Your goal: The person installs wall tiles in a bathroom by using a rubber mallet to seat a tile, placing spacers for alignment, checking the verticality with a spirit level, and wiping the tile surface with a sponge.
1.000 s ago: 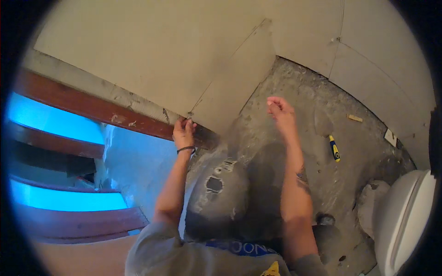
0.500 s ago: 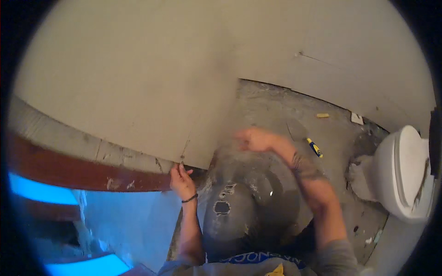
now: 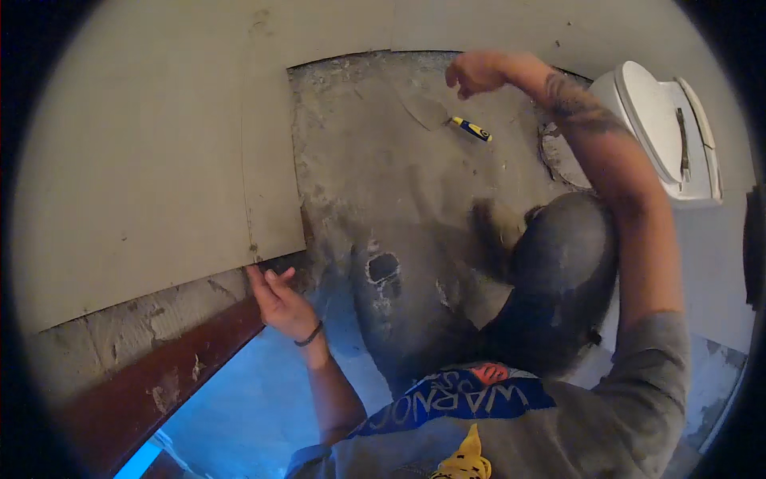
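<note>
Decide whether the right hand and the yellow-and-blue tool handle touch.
Apart: the head view shows floor between the right hand and the handle.

beige panel [image 3: 159, 176], reddish-brown beam [image 3: 182, 371], yellow-and-navy tool handle [image 3: 472, 129], white toilet [image 3: 658, 120]

The left of two fisheye cameras worn on the head looks steeply down from just above the shirt [image 3: 574, 435], wide enough to take in the left hand [image 3: 287, 310], right hand [image 3: 479, 73], floor [image 3: 367, 152] and toilet [image 3: 656, 120]

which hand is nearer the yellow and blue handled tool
Right: the right hand is just beyond the tool; the left hand is farther off, by the edge of the pale panel.
</note>
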